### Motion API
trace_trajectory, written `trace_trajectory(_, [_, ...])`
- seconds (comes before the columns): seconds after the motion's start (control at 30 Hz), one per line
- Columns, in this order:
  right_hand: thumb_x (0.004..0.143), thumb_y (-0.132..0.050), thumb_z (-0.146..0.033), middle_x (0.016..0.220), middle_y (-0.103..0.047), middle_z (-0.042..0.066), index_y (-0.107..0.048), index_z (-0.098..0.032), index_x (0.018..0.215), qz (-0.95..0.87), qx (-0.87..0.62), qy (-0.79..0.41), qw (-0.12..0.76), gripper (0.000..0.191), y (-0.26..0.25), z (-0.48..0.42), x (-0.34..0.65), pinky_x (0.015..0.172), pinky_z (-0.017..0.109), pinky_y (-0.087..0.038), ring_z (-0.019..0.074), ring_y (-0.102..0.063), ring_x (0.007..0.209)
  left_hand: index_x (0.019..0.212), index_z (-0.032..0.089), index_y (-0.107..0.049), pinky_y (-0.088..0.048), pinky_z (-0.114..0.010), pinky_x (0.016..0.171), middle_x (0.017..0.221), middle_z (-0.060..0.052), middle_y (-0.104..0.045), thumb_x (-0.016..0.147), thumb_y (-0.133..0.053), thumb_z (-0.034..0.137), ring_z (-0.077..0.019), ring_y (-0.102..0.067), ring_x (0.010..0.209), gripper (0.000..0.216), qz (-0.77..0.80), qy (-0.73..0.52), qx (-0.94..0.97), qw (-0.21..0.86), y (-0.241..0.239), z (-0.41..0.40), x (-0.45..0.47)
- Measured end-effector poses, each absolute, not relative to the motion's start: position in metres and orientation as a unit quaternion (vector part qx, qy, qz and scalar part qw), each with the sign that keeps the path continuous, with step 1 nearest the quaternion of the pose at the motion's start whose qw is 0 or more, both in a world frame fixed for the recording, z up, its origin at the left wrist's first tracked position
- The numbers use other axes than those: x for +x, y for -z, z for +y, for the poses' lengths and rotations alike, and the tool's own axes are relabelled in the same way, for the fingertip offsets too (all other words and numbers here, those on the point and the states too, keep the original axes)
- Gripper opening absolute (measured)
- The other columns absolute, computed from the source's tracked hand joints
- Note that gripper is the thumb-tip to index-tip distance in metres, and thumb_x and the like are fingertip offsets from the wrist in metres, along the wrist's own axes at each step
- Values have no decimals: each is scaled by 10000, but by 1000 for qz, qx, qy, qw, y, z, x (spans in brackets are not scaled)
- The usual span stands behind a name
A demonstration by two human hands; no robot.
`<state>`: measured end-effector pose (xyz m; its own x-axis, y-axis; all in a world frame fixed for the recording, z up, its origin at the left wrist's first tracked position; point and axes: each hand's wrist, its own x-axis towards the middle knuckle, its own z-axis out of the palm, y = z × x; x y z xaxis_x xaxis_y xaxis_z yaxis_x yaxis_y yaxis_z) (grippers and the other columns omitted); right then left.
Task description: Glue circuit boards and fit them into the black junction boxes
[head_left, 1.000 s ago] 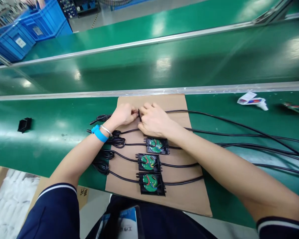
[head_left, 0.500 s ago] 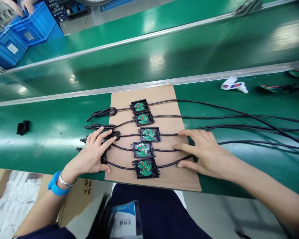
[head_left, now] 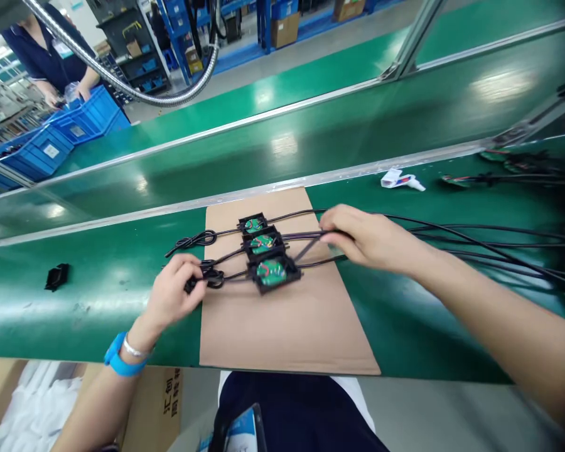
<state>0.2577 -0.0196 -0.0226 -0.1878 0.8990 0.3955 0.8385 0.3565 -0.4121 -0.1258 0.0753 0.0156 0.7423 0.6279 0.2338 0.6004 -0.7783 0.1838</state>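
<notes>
Black open boxes with green circuit boards and cables lie in a column on a cardboard sheet (head_left: 287, 333): a far box (head_left: 253, 223), a middle box (head_left: 263, 243) and a near box (head_left: 272, 271), blurred and tilted, which seems to cover part of its neighbours. My left hand (head_left: 175, 290) is closed on a coiled black cable at the sheet's left edge; its fingers partly hide the coil. Another coiled cable (head_left: 195, 242) lies just beyond it. My right hand (head_left: 358, 235) pinches a black cable that slants down to the near box.
A small black plastic part (head_left: 56, 276) lies on the green bench at left. At right are a white tube-like item (head_left: 402, 180) and loose cables (head_left: 508, 235) with bare boards. Across the line, a person (head_left: 59, 59) handles things at blue bins (head_left: 94, 119). A metal hose (head_left: 169, 99) hangs above.
Both hands have closed on cables. The nearer boxes have moved away from me and bunched with the others, baring the near cardboard; three boxes show instead of several. The view has tilted up.
</notes>
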Motion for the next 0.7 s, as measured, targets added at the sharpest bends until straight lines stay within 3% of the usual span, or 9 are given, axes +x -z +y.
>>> trace_trajectory(0.1, [964, -445, -382, 1031, -596, 130, -598, -192, 914, -762, -572, -53, 299, 249, 48, 20, 272, 825, 403, -506, 252, -585, 943, 1023, 218, -591, -526, -366, 946, 1169, -99, -599, 904, -527, 331, -222, -614, 1100, 176, 368, -133, 919, 42, -20, 109, -104])
trace_trajectory(0.2, [924, -495, -493, 1237, -561, 184, -661, -189, 916, -774, -577, -47, 257, 347, 70, 33, 288, 969, 532, -431, 347, -499, 1167, 1390, 176, -458, -398, -523, 1107, 1483, -202, -422, 713, -735, 589, -383, -424, 1372, 840, 350, -5, 935, 63, -14, 139, -104])
trace_trajectory(0.27, [810, -592, -667, 1416, -464, 209, -660, -197, 1139, -773, -602, -58, 194, 578, 75, 26, 300, 1002, 618, -360, 437, -371, 1313, 1544, 163, -235, -263, -635, 1149, 1595, -257, -236, 470, -830, 709, -488, -201, 1470, 1344, 344, 72, 933, 71, -10, 151, -115])
trace_trajectory(0.33, [629, -695, -770, 1498, -373, 243, -486, -184, 1423, -765, -627, -80, 121, 1008, 72, 13, 312, 1000, 648, -335, 495, -295, 1362, 1582, 177, -95, -254, -627, 1151, 1615, -264, -182, 387, -851, 714, -491, -165, 1482, 1513, 327, 121, 934, 78, -8, 159, -129])
trace_trajectory(0.37, [590, -722, -761, 1490, -375, 262, -381, -162, 1502, -761, -637, -86, 91, 1143, 68, 5, 317, 992, 638, -345, 500, -315, 1348, 1584, 181, -83, -269, -603, 1153, 1614, -258, -194, 398, -856, 692, -479, -198, 1478, 1505, 317, 130, 937, 71, -7, 163, -135])
trace_trajectory(0.43, [684, -705, -622, 1397, -467, 269, -308, -119, 1533, -755, -649, -81, 40, 1064, 58, -7, 325, 972, 584, -376, 457, -432, 1264, 1577, 164, -130, -324, -546, 1136, 1573, -244, -311, 491, -837, 619, -441, -324, 1438, 1373, 307, 118, 944, 40, -5, 169, -142])
trace_trajectory(0.5, [767, -634, -385, 1239, -576, 234, -398, -94, 1468, -750, -658, -65, 2, 794, 51, -15, 329, 941, 505, -407, 381, -538, 1133, 1544, 129, -241, -397, -501, 1081, 1448, -227, -492, 617, -756, 549, -400, -490, 1317, 1140, 307, 101, 946, 15, -2, 176, -144])
trace_trajectory(0.57, [730, -601, -214, 1094, -632, 183, -531, -95, 1319, -744, -665, -59, -26, 605, 47, -17, 330, 901, 421, -429, 318, -588, 1023, 1462, 119, -391, -453, -475, 1009, 1284, -193, -625, 691, -670, 508, -368, -602, 1159, 907, 310, 99, 945, -3, 1, 181, -142])
trace_trajectory(0.7, [714, -587, -121, 1009, -640, 114, -639, -153, 1047, -724, -687, -46, -51, 339, 43, -21, 328, 740, 301, -436, 231, -623, 863, 1284, 168, -570, -483, -426, 961, 1178, -125, -698, 730, -586, 452, -326, -656, 1069, 623, 311, 114, 943, -27, 1, 184, -143])
